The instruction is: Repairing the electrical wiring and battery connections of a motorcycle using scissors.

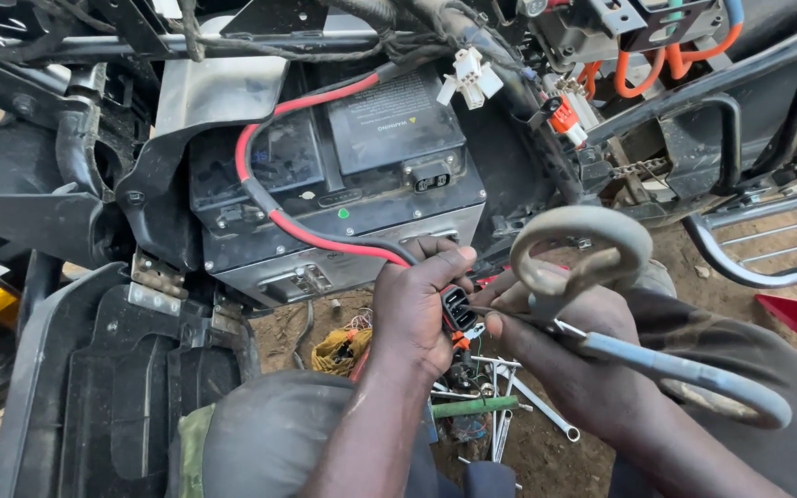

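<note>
Fingers of left hand (pixel 412 309) pinch black connector (pixel 457 307); right hand (pixel 565 355) grips grey scissors (pixel 592 277).

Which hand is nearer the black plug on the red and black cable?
Left. The left hand grips the black plug; the right hand, holding grey-handled scissors, sits just right of it.

Your hands get open room only below the battery box (pixel 325 184); cables (pixel 306 231) and frame bars (pixel 740 249) crowd everything above.
</note>
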